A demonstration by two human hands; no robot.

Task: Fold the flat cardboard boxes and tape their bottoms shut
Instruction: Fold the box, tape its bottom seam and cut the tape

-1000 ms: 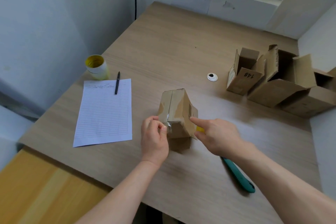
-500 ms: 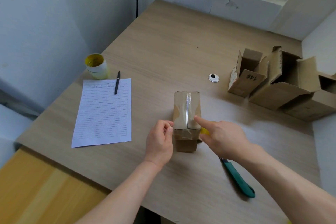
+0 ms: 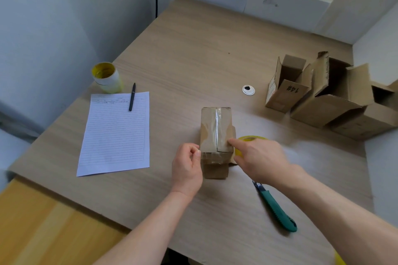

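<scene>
Cardboard box (image 3: 207, 135): between the hands (seam taped).
Left hand (image 3: 187, 168): curled, pinching its edge.
Right hand (image 3: 260, 161): forefinger straight, pressing tape (image 3: 217, 122).

Before me, a box (image 3: 207, 133) of matt brown cardboard, its seam sealed with glossy clear tape (image 3: 217, 123) that catches the light. The table (image 3: 193, 49) is smooth, matt wood-grain laminate. The lined sheet (image 3: 115, 131) is matt white paper; the knife (image 3: 277, 208) has a green plastic handle.

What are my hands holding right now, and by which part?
Left hand grips the small brown cardboard box at its near left edge; right hand presses a fingertip on its taped top.
</scene>
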